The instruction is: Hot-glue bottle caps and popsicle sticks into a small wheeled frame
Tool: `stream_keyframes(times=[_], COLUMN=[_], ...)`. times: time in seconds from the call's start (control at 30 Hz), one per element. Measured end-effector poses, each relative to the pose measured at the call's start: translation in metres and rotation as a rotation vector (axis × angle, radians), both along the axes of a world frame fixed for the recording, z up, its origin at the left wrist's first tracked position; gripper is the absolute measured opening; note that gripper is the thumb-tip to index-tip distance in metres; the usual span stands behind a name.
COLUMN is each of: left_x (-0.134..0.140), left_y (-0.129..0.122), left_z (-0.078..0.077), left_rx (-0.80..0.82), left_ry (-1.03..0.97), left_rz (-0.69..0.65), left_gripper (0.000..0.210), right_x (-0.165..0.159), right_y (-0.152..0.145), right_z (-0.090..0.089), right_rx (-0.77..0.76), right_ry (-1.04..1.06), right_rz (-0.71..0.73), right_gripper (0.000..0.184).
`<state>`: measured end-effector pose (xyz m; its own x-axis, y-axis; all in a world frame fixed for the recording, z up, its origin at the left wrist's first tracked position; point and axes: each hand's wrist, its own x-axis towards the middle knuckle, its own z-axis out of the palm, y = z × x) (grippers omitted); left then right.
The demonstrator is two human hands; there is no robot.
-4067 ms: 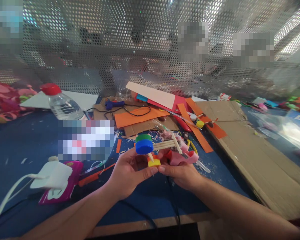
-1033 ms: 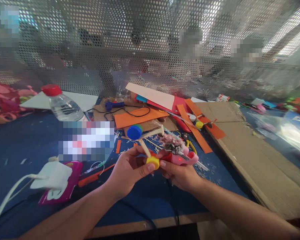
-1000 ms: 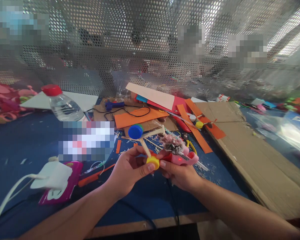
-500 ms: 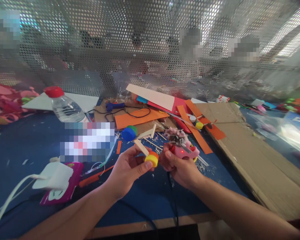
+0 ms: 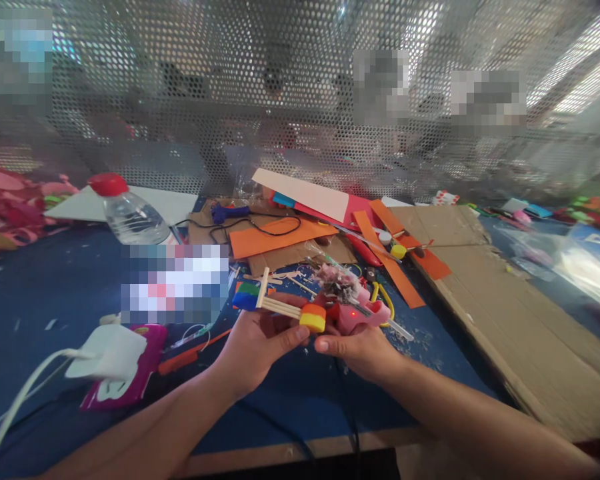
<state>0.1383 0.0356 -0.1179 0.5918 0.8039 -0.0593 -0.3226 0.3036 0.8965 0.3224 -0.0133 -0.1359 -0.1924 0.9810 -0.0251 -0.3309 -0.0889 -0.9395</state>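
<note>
My left hand point(image 5: 253, 350) grips a wooden-stick frame point(image 5: 280, 307) with its thumb on an orange-and-yellow bottle-cap wheel point(image 5: 313, 319). A blue-and-green cap wheel point(image 5: 247, 295) sits at the frame's far left, behind a short cross stick point(image 5: 263, 287). My right hand point(image 5: 365, 348) is wrapped under a pink hot glue gun point(image 5: 363, 315), which has a lit red light and a clear glue stick point(image 5: 400, 330) sticking out at its right. Grey-pink fluff point(image 5: 337, 283) clings over the gun. Its tip is hidden near the orange-and-yellow cap; I cannot tell whether they touch.
A clear bottle with a red cap point(image 5: 135, 217) stands at left, behind a white charger point(image 5: 107, 353) on a purple packet point(image 5: 143, 363). Orange strips point(image 5: 280, 237), a blue tool point(image 5: 230, 213) and loose sticks lie behind my hands. Cardboard point(image 5: 510, 327) lies along the right.
The stick frame has turned in my left hand, bringing its cross stick and blue-green wheel into fuller view. The glue gun has shifted slightly left and down. My right thumb now stretches toward my left thumb.
</note>
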Motion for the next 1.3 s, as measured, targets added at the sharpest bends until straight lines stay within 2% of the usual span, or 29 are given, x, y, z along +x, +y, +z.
stream_keyframes(times=[0.23, 0.4, 0.57, 0.7, 0.83, 0.97, 1.03, 1.13, 1.3], left_x=[-0.003, -0.010, -0.017, -0.020, -0.021, -0.020, -0.020, -0.021, -0.021], left_y=[0.000, 0.007, 0.017, 0.025, 0.030, 0.034, 0.035, 0.035, 0.031], left_z=[0.000, 0.009, 0.011, 0.006, 0.005, 0.000, -0.004, -0.010, -0.004], left_rx=[0.053, 0.035, 0.122, 0.178, 0.211, 0.375, 0.503, 0.599, 0.748], left_ry=[0.051, 0.046, 0.079, 0.136, 0.247, 0.443, 0.547, 0.652, 0.755], left_rz=[0.062, 0.190, 0.252, 0.253, 0.229, 0.158, 0.128, 0.081, 0.127], left_gripper=[0.044, 0.039, 0.037, 0.038, 0.039, 0.032, 0.027, 0.023, 0.018], right_x=[0.003, 0.007, 0.008, 0.008, 0.012, 0.016, 0.017, 0.018, 0.019], right_y=[0.001, 0.006, 0.010, 0.013, 0.018, 0.022, 0.023, 0.023, 0.024], right_z=[0.000, 0.011, 0.016, 0.016, 0.020, 0.024, 0.024, 0.020, 0.014], right_rx=[-0.022, -0.115, -0.094, -0.069, -0.024, 0.003, 0.015, 0.026, 0.037], right_ry=[-0.022, 0.050, 0.047, 0.105, 0.165, 0.180, 0.172, 0.145, 0.096], right_rz=[-0.166, -0.360, -0.376, -0.366, -0.424, -0.462, -0.459, -0.463, -0.499], right_gripper=[0.043, 0.051, 0.050, 0.045, 0.045, 0.046, 0.052, 0.059, 0.057])
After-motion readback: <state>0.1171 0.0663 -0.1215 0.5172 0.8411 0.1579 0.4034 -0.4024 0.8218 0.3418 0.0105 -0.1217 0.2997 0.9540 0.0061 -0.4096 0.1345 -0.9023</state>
